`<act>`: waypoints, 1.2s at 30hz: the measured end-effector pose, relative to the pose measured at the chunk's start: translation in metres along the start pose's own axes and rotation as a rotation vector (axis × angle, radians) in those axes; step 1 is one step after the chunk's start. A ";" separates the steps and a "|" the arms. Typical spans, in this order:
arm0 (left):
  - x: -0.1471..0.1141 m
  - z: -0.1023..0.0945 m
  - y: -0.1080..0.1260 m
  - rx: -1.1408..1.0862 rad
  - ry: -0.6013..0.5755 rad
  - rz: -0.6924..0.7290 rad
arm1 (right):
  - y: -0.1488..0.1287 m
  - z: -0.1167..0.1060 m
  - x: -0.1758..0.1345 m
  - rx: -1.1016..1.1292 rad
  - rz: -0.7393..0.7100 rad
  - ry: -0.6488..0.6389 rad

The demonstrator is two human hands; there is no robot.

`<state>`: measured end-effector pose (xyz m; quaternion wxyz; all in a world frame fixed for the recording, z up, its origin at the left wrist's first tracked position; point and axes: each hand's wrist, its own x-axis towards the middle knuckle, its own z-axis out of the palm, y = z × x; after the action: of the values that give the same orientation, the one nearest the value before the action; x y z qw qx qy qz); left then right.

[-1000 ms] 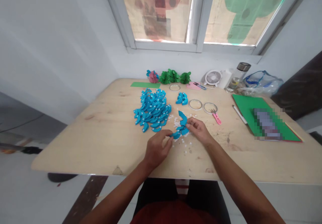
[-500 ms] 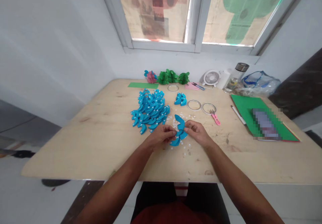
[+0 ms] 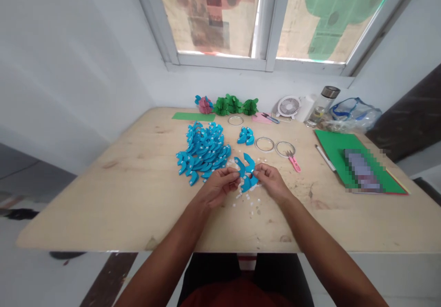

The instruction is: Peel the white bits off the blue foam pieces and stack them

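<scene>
Between my hands, just above the table, are curved blue paper pieces (image 3: 245,184) joined in a cluster, with small white squares on them. My left hand (image 3: 223,184) pinches the left side of the cluster, its fingers curled together. On the opposite side, my right hand (image 3: 268,178) grips the right edge between thumb and fingers. Beneath lie scattered small white paper bits (image 3: 252,203). A large pile of similar blue pieces (image 3: 205,148) spreads to the left, beyond my left hand. A smaller blue group (image 3: 245,135) sits farther back.
Metal rings (image 3: 265,144) and pink-handled snips (image 3: 293,162) lie right of centre. Green paper ornaments (image 3: 234,105), a small white fan (image 3: 288,107) and a glass bottle (image 3: 324,105) stand along the wall. At right, a pixelated phone-like object (image 3: 361,171) rests on a green folder (image 3: 339,144).
The blue cluster has turned and opened out: its left piece now points upward beside the right one. My left hand has shifted slightly, still at the cluster's left side.
</scene>
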<state>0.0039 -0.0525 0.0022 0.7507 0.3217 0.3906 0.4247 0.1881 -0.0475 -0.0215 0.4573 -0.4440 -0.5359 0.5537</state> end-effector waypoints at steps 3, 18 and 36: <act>0.006 0.008 -0.004 0.043 0.050 0.053 | -0.002 0.002 0.000 -0.040 -0.010 0.027; 0.015 0.019 -0.018 0.228 0.260 0.266 | -0.003 0.005 0.001 -0.037 0.019 0.036; 0.021 0.021 -0.029 0.204 0.311 0.340 | -0.004 0.006 0.001 -0.012 0.026 -0.001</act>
<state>0.0399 -0.0499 -0.0181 0.5632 0.3876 0.4824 0.5476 0.1818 -0.0481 -0.0172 0.4473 -0.4533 -0.5336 0.5565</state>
